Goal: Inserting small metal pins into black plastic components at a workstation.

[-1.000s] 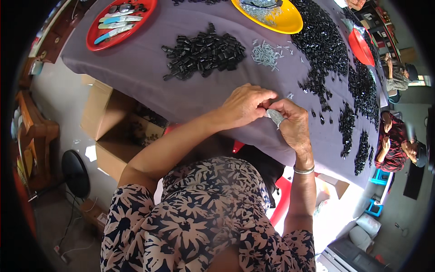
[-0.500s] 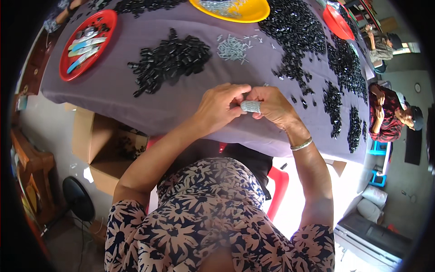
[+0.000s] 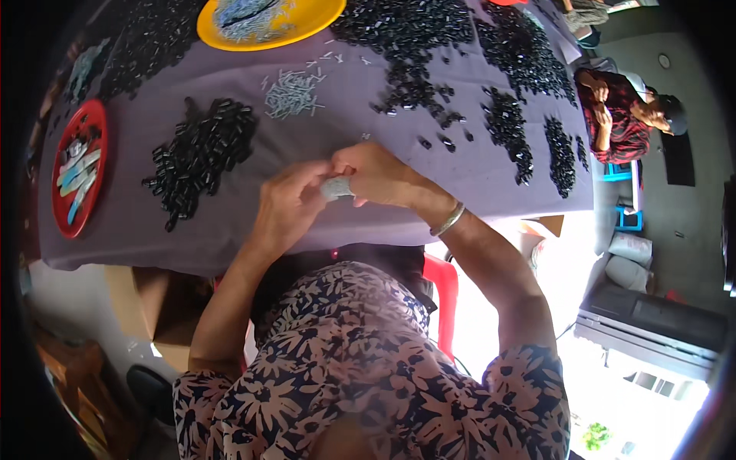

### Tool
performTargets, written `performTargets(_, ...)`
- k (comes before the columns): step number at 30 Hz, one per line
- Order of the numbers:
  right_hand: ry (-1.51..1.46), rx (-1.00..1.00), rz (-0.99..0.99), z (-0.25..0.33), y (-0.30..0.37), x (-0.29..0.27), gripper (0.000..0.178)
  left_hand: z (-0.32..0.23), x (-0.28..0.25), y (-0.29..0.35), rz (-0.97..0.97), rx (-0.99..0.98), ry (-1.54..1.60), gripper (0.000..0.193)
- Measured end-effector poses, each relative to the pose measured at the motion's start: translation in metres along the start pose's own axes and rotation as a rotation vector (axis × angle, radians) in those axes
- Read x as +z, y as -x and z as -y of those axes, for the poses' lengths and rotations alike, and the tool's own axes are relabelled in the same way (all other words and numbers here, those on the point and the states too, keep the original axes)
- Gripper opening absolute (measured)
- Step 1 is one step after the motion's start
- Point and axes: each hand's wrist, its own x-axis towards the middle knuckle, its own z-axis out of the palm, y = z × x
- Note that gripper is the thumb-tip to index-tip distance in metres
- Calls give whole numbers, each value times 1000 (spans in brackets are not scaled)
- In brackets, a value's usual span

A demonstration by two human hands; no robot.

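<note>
Notably, over the last second my view has swung to the right, so the red tray (image 3: 90,115), the yellow plate (image 3: 318,19) and the piles now stand farther left in it. Both hands have gone with that swing and sit closer together. The silvery-grey piece (image 3: 337,188) lay tilted a second ago; it now lies roughly level between them. In my judgement this means the work stays in the fingers, with the piece merely turned.

Condition of the piece: small, short, pale and dull-shining, its surface slightly blurred, its left end partly covered by my fingers. Its exact make cannot be confirmed. Location: above the near edge of the tabletop (image 3: 460,195), on the near side of the pile of grey pins (image 3: 291,96).

State of grips: my right grip (image 3: 377,176) is narrow, fingers bent closely around the piece. My left grip (image 3: 288,203) is also narrow, its fingertips meeting the piece's left end; whether it pinches anything I cannot tell.

Surroundings: a heap of black pieces (image 3: 203,153) lies left of the pins, and a bracelet (image 3: 448,220) is on my right wrist.
</note>
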Motion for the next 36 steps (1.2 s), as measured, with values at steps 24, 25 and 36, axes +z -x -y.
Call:
performTargets(24,451,-328,-1132,-115,16,-118,21,6,-23,-5,-359,122,-402,26)
performTargets(25,465,-320,-1107,-114,10,-116,22,5,-22,-4,-287,124,-370,23)
performTargets(36,763,-409,-989,-108,21,-95,27,8,-27,-6,-177,-7,-351,18)
